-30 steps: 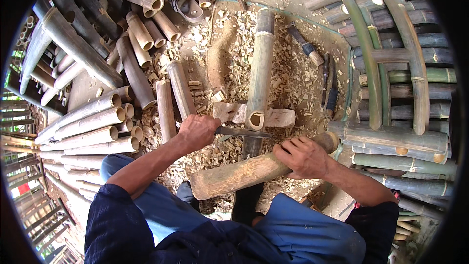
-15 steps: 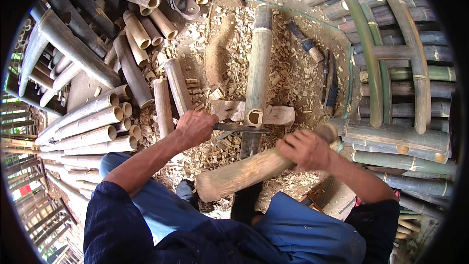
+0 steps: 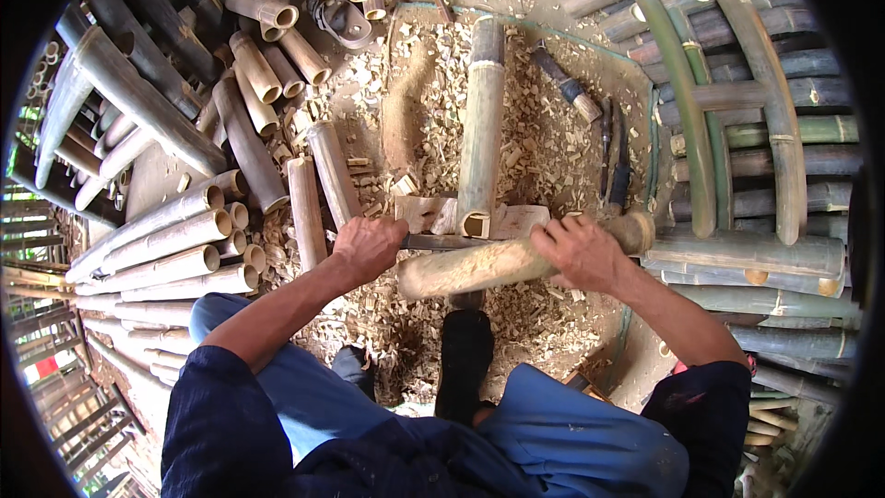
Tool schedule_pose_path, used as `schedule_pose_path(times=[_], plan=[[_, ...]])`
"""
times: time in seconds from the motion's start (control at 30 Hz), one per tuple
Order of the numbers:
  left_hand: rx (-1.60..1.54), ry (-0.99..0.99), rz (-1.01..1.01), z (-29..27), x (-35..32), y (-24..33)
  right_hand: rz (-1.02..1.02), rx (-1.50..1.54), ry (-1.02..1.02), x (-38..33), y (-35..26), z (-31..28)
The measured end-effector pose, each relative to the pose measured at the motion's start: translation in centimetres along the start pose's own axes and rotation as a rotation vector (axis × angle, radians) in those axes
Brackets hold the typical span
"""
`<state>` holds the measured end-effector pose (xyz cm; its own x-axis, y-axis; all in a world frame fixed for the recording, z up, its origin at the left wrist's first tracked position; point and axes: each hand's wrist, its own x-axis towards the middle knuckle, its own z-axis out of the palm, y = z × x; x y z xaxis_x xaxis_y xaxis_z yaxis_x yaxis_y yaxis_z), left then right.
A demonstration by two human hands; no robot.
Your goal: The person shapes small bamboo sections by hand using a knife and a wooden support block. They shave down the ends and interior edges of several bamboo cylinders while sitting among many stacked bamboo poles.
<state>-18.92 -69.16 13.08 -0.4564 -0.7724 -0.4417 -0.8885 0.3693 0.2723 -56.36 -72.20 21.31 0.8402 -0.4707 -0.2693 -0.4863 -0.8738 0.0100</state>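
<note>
My left hand (image 3: 371, 247) is closed round the handle of a knife whose dark blade (image 3: 433, 242) points right, along the near open end of a bamboo tube (image 3: 482, 120). The tube lies lengthwise away from me, its near end on a pale notched wood block (image 3: 430, 214). My right hand (image 3: 584, 254) is wrapped round the right part of a thick wooden club (image 3: 475, 272), blurred a little, level across the front of the blade. The club hides part of the blade and I cannot tell whether they touch.
Wood chips (image 3: 433, 350) cover the ground. A tool with a wrapped handle (image 3: 567, 83) and slim dark-handled tools (image 3: 619, 161) lie to the right. Bamboo tubes (image 3: 184, 240) are piled at left, and dark bamboo poles (image 3: 765, 166) are stacked at right. My shoe (image 3: 464, 360) is below the club.
The club in my right hand has swung up and forward, away from me, to the knife. My left hand and the knife stay nearly in place. The view has shifted slightly.
</note>
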Motion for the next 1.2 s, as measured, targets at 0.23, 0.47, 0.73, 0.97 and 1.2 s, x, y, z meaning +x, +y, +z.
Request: schedule_pose_path(times=[0.23,0.47,0.73,0.97,1.2], plan=[[0.004,0.048,0.014,0.5,0.0,0.4,-0.067,-0.049,0.026,0.2,1.1,0.4],[0.011,0.128,0.021,1.5,0.3,-0.1,-0.308,0.162,0.145,-0.1,-0.5,-0.6],[-0.129,-0.024,0.059,0.1,3.3,-2.6,0.169,0.113,-0.081,0.3,1.5,-2.7],[-0.464,-0.053,0.101,-3.6,4.9,-2.5,0.784,0.829,0.270,-2.4,-0.1,-5.0],[-0.214,0.064,0.124,-1.8,5.4,-2.1,0.896,1.099,0.480,-5.3,-3.7,-3.5]])
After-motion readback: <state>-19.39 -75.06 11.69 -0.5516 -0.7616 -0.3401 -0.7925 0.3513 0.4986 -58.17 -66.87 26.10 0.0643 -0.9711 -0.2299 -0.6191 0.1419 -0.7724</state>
